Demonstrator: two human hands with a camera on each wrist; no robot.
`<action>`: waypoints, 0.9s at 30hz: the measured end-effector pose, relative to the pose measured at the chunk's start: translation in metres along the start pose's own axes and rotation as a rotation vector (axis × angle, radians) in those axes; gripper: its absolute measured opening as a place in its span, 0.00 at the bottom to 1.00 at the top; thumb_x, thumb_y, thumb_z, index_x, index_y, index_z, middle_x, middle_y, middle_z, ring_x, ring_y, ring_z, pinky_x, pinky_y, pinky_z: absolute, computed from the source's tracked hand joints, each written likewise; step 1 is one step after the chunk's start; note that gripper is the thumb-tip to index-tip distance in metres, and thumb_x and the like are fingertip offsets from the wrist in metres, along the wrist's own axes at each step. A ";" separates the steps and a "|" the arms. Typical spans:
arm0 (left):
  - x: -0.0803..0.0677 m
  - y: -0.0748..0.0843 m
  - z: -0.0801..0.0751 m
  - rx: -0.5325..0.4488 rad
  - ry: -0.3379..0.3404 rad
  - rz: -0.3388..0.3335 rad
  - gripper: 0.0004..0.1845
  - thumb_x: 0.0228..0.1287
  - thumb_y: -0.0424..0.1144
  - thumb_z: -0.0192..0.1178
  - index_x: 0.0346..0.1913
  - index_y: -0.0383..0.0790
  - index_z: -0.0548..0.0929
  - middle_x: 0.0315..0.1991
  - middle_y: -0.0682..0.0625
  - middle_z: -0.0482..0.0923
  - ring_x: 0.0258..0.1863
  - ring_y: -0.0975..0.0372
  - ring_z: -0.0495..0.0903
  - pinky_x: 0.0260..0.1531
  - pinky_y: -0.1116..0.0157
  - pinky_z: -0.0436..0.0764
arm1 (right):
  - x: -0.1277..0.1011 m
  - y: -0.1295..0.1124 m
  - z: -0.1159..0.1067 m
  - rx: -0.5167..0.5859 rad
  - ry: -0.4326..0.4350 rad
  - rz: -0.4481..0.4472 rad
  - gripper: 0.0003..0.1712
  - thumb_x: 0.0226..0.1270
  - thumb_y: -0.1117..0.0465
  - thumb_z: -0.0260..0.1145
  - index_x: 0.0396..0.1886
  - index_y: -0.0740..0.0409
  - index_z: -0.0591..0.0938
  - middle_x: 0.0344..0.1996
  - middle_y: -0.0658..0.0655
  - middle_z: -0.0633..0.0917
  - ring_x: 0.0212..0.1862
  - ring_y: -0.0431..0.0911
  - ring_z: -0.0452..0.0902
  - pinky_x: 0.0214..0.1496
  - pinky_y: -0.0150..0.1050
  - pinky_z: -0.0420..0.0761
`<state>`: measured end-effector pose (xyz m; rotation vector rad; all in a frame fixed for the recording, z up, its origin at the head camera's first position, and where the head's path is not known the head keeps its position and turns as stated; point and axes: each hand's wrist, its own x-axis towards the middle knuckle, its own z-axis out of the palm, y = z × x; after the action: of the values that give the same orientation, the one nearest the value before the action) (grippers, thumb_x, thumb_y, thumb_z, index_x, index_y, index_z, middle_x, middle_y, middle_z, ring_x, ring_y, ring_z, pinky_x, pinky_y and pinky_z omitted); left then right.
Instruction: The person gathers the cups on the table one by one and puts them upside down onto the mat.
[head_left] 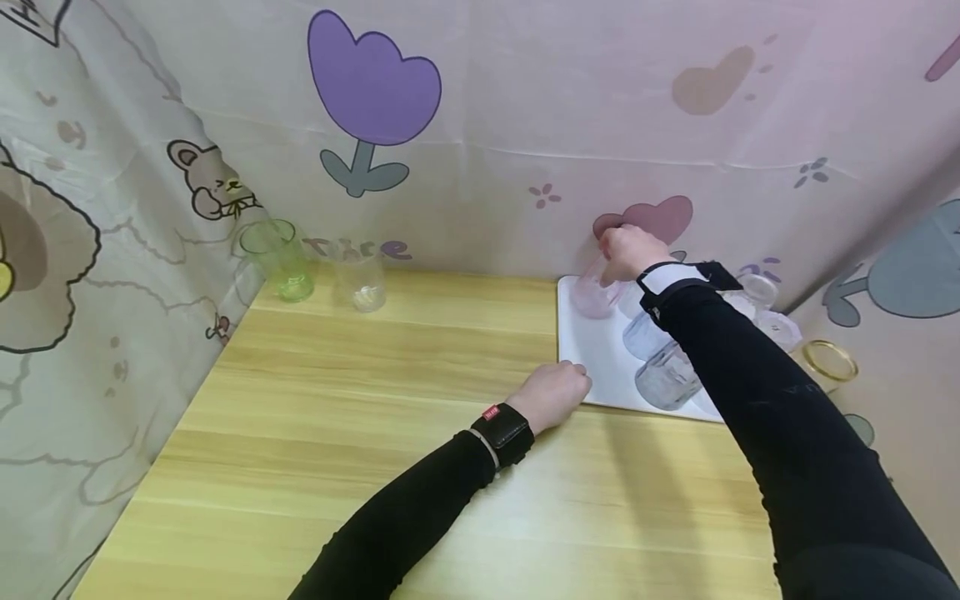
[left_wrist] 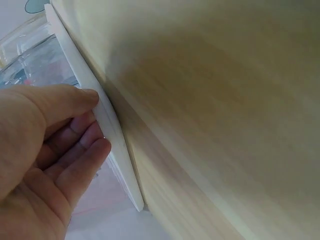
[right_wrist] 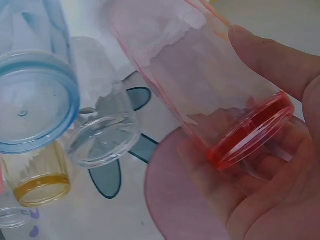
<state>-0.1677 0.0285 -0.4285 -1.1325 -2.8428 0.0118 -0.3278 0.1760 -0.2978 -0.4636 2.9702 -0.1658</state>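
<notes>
My right hand (head_left: 633, 250) holds a pink see-through drinking glass (right_wrist: 175, 65) over the back left part of a white tray (head_left: 607, 375). Close up, its fingers and thumb curl around the end with the thick red ring. My left hand (head_left: 555, 392) is at the tray's front left corner, its thumb and fingertips gripping the rim in the left wrist view. Beside the pink glass on the tray are a blue glass (right_wrist: 35, 105), a clear glass (right_wrist: 107, 135) and an amber glass (right_wrist: 42, 190). A clear faceted glass (head_left: 667, 379) is near the tray's front edge.
A green glass (head_left: 292, 279) and another clear glass (head_left: 367, 287) stand at the back left of the wooden table (head_left: 420, 350). Printed cloth (head_left: 480, 100) hangs behind and along the sides. My right forearm hides part of the tray and its glasses.
</notes>
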 end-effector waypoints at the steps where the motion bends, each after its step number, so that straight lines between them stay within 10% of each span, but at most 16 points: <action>1: 0.000 0.000 0.000 -0.003 -0.002 -0.003 0.11 0.67 0.28 0.63 0.43 0.46 0.89 0.41 0.56 0.84 0.39 0.63 0.84 0.36 0.69 0.86 | 0.001 0.001 0.001 0.001 0.001 0.003 0.28 0.49 0.63 0.77 0.51 0.64 0.79 0.53 0.67 0.78 0.52 0.62 0.73 0.49 0.61 0.77; 16: 0.000 0.002 0.003 -0.030 0.023 0.005 0.08 0.68 0.30 0.64 0.42 0.46 0.89 0.39 0.56 0.84 0.38 0.64 0.82 0.34 0.70 0.84 | 0.011 0.010 0.013 -0.004 0.012 -0.020 0.35 0.51 0.66 0.74 0.61 0.70 0.76 0.60 0.76 0.73 0.59 0.71 0.73 0.63 0.65 0.75; 27: -0.008 -0.002 0.008 -0.181 0.051 -0.073 0.10 0.67 0.27 0.64 0.41 0.46 0.90 0.41 0.55 0.83 0.39 0.64 0.82 0.35 0.73 0.83 | 0.000 -0.003 0.007 -0.069 0.080 -0.053 0.39 0.57 0.60 0.76 0.66 0.69 0.74 0.59 0.74 0.73 0.60 0.68 0.72 0.52 0.70 0.80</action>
<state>-0.1638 0.0223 -0.4366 -1.0416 -2.8850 -0.2804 -0.3260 0.1724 -0.3040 -0.5577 3.0512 -0.0899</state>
